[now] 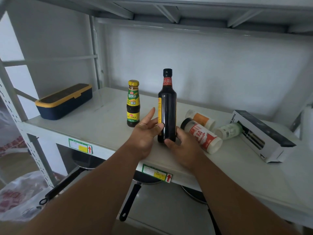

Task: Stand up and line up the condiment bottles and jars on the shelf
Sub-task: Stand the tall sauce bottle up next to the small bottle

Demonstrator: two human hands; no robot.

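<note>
- Both bare hands reach onto a white metal shelf (105,116) from the near edge and meet at the base of a tall dark glass soy sauce bottle (167,106) with a black cap and a red neck label.
- Left hand (145,133) sits against the bottle's left side; its thumb presses the lower glass while the index finger points up and away, fingers loosely spread.
- Right hand (183,146) curls round the bottom of the bottle from the right and front, gripping it.
- That bottle stands upright near the shelf's front edge, between the two hands.
- Just behind and left of the left hand, a shorter dark sauce bottle (133,103) with a yellow cap and green and yellow labels stands upright, apart from the tall one.
- Right of the right hand, three white plastic shaker jars lie on their sides: one with a red label (201,135) nearest the hand, one with an orange label (200,119) behind it, one with a pale green label (228,130) further right.
- A white and black carton (260,134) lies at the far right.
- A navy box with a yellow-rimmed lid (64,100) rests at the far left.
- Black frying pans (130,200) sit on the level below.
</note>
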